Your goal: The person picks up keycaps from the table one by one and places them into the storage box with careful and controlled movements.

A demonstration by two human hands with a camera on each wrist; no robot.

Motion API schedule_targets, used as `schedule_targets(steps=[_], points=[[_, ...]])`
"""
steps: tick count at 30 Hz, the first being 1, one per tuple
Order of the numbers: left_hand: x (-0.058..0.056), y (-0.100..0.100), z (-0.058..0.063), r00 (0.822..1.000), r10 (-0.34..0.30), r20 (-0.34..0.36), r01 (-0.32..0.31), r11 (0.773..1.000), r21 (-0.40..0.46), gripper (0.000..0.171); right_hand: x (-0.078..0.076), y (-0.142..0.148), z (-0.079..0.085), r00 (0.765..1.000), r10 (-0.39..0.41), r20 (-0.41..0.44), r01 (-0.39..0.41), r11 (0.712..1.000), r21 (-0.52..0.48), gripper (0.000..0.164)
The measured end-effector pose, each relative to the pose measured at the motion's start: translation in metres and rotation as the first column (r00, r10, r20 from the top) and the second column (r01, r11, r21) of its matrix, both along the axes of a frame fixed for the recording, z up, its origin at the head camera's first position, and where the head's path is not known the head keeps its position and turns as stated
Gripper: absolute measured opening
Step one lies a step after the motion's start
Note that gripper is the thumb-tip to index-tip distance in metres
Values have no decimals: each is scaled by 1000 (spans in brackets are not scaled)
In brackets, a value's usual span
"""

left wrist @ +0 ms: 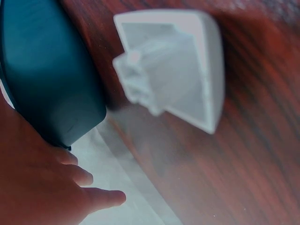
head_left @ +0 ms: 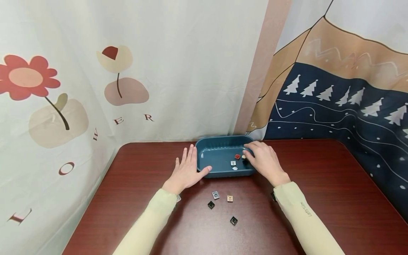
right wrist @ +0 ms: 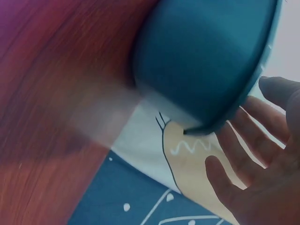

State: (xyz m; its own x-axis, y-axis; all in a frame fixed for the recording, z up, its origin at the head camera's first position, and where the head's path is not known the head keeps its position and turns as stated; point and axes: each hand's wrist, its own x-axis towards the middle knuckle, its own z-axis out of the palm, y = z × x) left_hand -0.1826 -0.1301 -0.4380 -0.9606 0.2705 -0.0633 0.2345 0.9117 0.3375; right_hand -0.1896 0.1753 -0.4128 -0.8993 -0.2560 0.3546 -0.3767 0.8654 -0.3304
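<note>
A blue plastic tray stands near the table's back edge. Inside it lie a red keycap, a pale keycap and a few other small pieces. My left hand, fingers straight, rests by the tray's left rim with the thumb over the front corner. On the right, my right hand reaches over the rim, its fingertips inside near a cream keycap. Its fingers look loosely spread in the right wrist view. Close up in the left wrist view, a white keycap shows its hollow underside and stem.
In front of the tray lie a grey keycap, a cream-orange keycap and two black keycaps, one nearer me. A dark piece sits beside the right sleeve. Printed curtains hang behind the reddish-brown table.
</note>
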Motion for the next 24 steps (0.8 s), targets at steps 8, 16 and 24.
schedule_targets(steps=[8,16,24], points=[[0,0,2,1000,-16,2,16,1000,-25,110,17,21,-3,999,-14,52,15,1000,-8,48],[-1,0,1,999,-27,-22,27,999,-24,110,26,33,-13,971,-30,238,8,996,93,83],[-2,2,4,998,-51,-47,51,999,-9,114,28,37,-20,948,-25,318,-8,995,103,90]])
